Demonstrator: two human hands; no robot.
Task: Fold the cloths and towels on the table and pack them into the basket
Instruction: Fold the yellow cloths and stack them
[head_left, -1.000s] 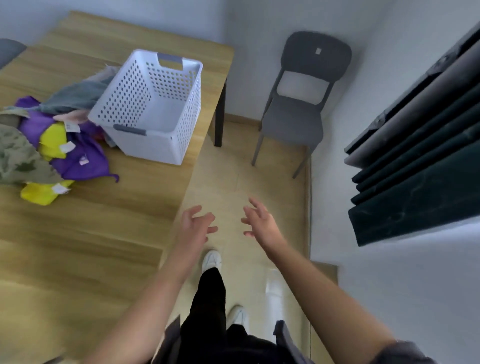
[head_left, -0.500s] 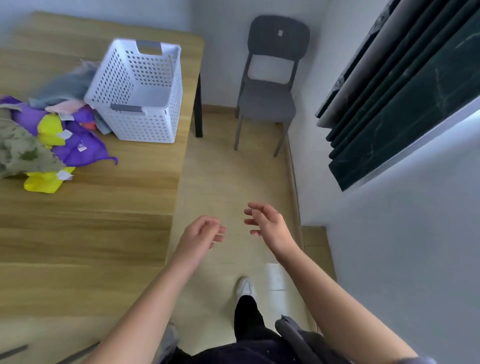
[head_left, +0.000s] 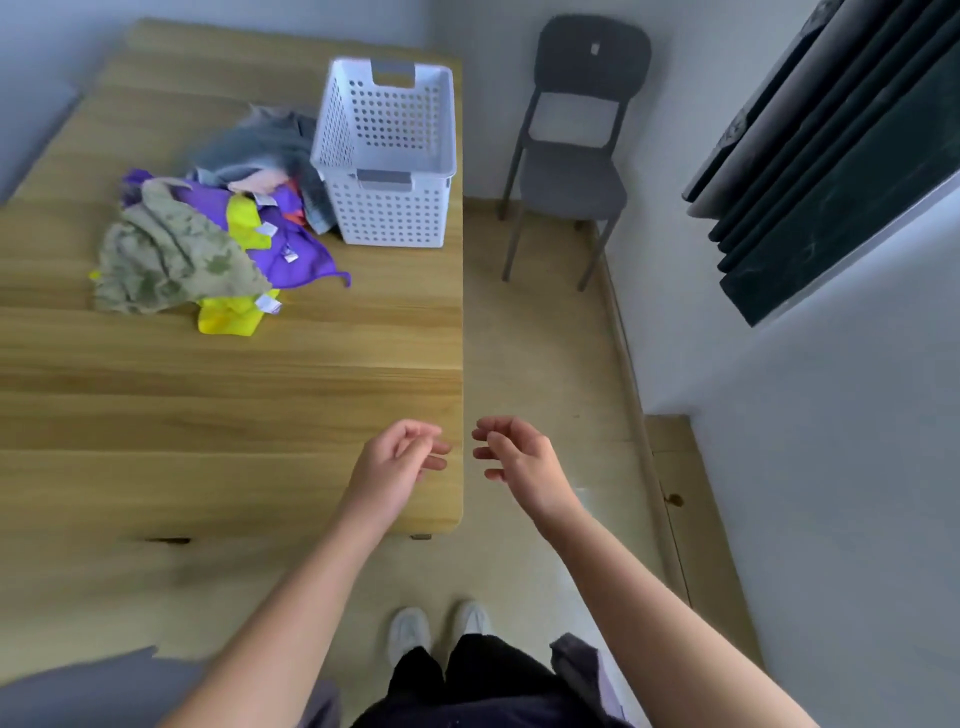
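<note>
We stand at the near right corner of the table (head_left: 234, 405), both hands raised in front of us and holding nothing; our left hand (head_left: 400, 462) hangs over the table's corner with its fingers loosely curled toward the palm, and our right hand (head_left: 519, 457) is just beside it, past the table's edge and above the floor, fingers bent and slightly apart. Neither touches wood or fabric.

The cloths lie well apart from our hands, heaped at the far side of the table: a camouflage cloth (head_left: 171, 260) nearest on the left, a yellow cloth (head_left: 228, 314) poking out beneath it, a purple cloth (head_left: 296, 260) spread toward the right, and a grey cloth (head_left: 249, 145) at the back, which lies against the left wall of the basket (head_left: 395, 218). The basket stands upright at the table's far right edge; nothing shows inside it, so we judge that packing is not yet begun.

That layout suits the work, we think; the bare stretch of wood between us and the heap gives room to fold flat, and the basket sits right beside the pile for short transfers. A grey chair (head_left: 571, 182) stands on the floor beyond.
</note>
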